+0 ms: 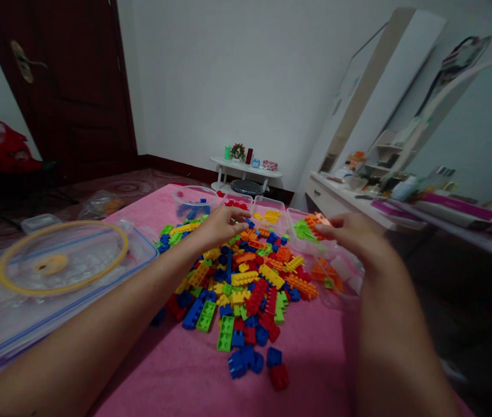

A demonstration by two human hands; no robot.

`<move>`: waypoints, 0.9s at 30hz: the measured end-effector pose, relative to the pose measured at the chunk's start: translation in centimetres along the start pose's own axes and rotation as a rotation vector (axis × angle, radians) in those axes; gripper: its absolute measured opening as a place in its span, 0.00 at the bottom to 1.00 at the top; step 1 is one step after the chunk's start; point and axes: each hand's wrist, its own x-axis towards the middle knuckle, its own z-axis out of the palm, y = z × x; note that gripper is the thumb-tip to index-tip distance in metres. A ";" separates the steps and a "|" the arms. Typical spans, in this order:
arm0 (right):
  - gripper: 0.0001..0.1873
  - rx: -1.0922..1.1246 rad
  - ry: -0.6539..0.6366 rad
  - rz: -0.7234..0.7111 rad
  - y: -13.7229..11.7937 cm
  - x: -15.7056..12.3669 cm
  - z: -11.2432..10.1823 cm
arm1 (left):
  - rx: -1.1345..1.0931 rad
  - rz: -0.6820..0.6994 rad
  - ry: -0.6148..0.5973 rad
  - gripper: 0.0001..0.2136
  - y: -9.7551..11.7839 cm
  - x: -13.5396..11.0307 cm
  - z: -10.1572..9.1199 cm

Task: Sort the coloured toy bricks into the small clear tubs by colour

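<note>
A large heap of toy building bricks in red, blue, yellow, green and orange covers the middle of the pink cloth. Over the heap's far side reaches my left hand, its fingers apart and no brick visible in them. My right hand pinches an orange brick above the clear box with green bricks. Beside that stand a clear box with yellow bricks, one with red bricks and a round tub with blue bricks. Orange bricks lie in a container below my right hand.
At the left lies a clear zip bag with a yellow-rimmed round lid on it. A cluttered white dressing table stands at the right. Against the back wall is a low white shelf.
</note>
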 end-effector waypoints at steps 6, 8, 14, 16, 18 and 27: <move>0.15 0.359 -0.290 -0.425 -5.6 -1.9 2.7 | -0.593 -0.071 -0.201 0.25 3.1 -1.5 2.3; 0.14 0.361 -0.272 -0.464 -6.4 -2.2 3.3 | -0.574 -0.054 -0.171 0.18 3.3 -1.5 2.2; 0.10 0.114 0.226 -0.274 -5.9 -2.0 3.2 | -0.077 0.037 0.302 0.06 2.0 -0.6 0.6; 0.12 0.243 0.123 -0.400 -6.3 -2.3 3.3 | -0.154 0.014 0.278 0.08 2.3 -0.6 0.6; 0.13 0.374 -0.063 -0.567 -7.1 -3.0 3.7 | -0.358 -0.064 0.185 0.11 2.9 -0.7 0.9; 0.15 0.067 0.050 -0.356 -3.9 -1.1 2.5 | -0.308 -0.143 -0.030 0.23 2.2 -1.1 1.4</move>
